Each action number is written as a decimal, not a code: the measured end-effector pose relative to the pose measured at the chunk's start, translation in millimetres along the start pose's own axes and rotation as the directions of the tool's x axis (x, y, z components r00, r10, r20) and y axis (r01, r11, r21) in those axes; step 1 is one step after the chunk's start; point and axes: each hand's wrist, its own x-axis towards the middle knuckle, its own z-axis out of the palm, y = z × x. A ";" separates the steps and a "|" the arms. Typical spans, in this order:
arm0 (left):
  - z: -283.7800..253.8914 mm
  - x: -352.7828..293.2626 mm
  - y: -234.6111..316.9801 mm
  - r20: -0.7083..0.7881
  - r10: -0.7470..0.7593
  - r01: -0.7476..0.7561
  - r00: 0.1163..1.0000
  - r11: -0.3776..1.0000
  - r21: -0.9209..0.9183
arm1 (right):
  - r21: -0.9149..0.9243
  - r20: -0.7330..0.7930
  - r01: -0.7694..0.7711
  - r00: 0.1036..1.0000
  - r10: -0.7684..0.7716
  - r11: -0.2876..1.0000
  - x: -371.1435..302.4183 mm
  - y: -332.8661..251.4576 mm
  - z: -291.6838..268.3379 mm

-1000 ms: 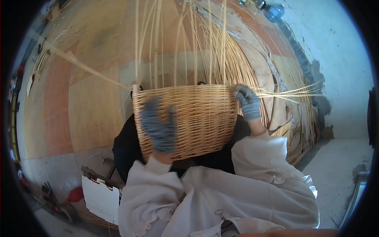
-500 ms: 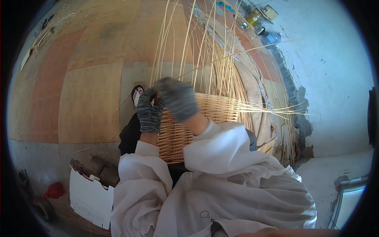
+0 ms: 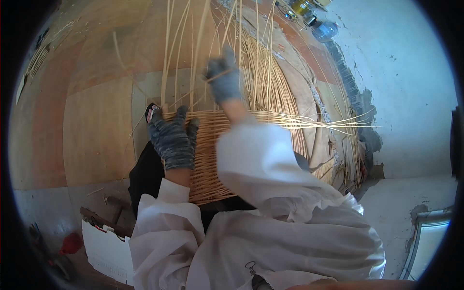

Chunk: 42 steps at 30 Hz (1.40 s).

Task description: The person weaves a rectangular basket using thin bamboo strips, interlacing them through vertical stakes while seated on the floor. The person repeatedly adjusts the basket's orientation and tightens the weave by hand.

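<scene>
A wicker panel of tan woven strands (image 3: 210, 159) lies across my lap, with tall upright rods (image 3: 166, 58) rising from its far edge. My left hand (image 3: 173, 142), in a grey fingerless-looking knit glove, rests on the panel's far left corner with its fingers apart. Beyond that edge, among the uprights, my right hand (image 3: 224, 79) is raised and smeared by motion, in a similar glove. A thin wicker strand (image 3: 220, 75) crosses its closed fingers and slants down toward the left hand. Loose strand ends (image 3: 338, 123) stick out past the panel's right side.
A thick bundle of long strands (image 3: 270, 72) lies on cloth (image 3: 309, 92) beside the pale wall (image 3: 406, 96). Near it stands a clear plastic bottle (image 3: 325, 31). At lower left are a torn white board (image 3: 106, 251), a hammer-like tool (image 3: 117, 208) and a red object (image 3: 71, 243).
My right hand has moved up and away from the left, over the uprights. The left hand has spread its fingers on the corner. The whole view has shifted slightly.
</scene>
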 end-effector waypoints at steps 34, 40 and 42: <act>3.0 -23.2 -28.3 -0.079 -0.067 -0.013 0.995 0.672 -0.741 | -0.370 0.315 0.320 0.926 -0.207 0.872 -101.5 -63.2 -42.2; 27.8 -12.2 -39.6 -0.021 -0.111 0.069 0.994 0.739 -0.670 | -0.493 0.744 0.748 0.628 -0.230 0.444 -80.2 -54.9 28.9; 32.6 -16.3 -52.7 0.130 -0.168 0.212 0.977 0.741 -0.637 | -0.400 0.910 0.897 0.414 -0.038 0.189 -87.4 -77.7 86.3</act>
